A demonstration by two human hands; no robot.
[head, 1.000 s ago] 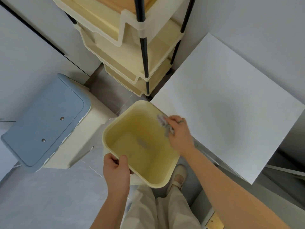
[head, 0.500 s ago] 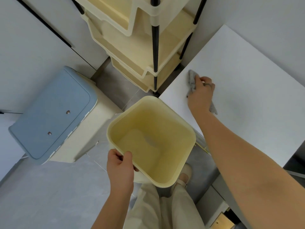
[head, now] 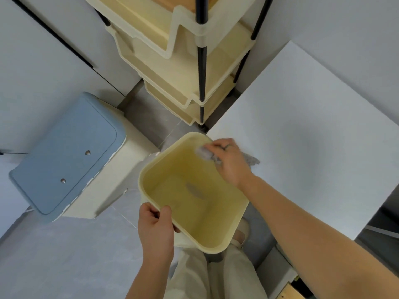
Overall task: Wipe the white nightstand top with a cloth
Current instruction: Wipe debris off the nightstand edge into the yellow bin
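The white nightstand top [head: 306,134] fills the right side of the view. My right hand [head: 231,162] grips a grey cloth [head: 204,153] at the nightstand's left corner; one end of the cloth hangs over the rim of a pale yellow bin [head: 151,169], the other end trails on the white top. My left hand [head: 156,227] holds that bin by its near rim, level with the nightstand's edge. A small grey patch lies on the bin's bottom.
A cream tiered rack with black poles [head: 201,87] stands behind the bin against the wall. A cream container with a blue lid [head: 62,154] sits on the grey floor to the left. My trouser legs and a shoe [head: 243,231] show below the bin.
My right hand with the cloth has swept back from further up the nightstand top to its corner, over the bin's rim. The left hand keeps holding the bin.
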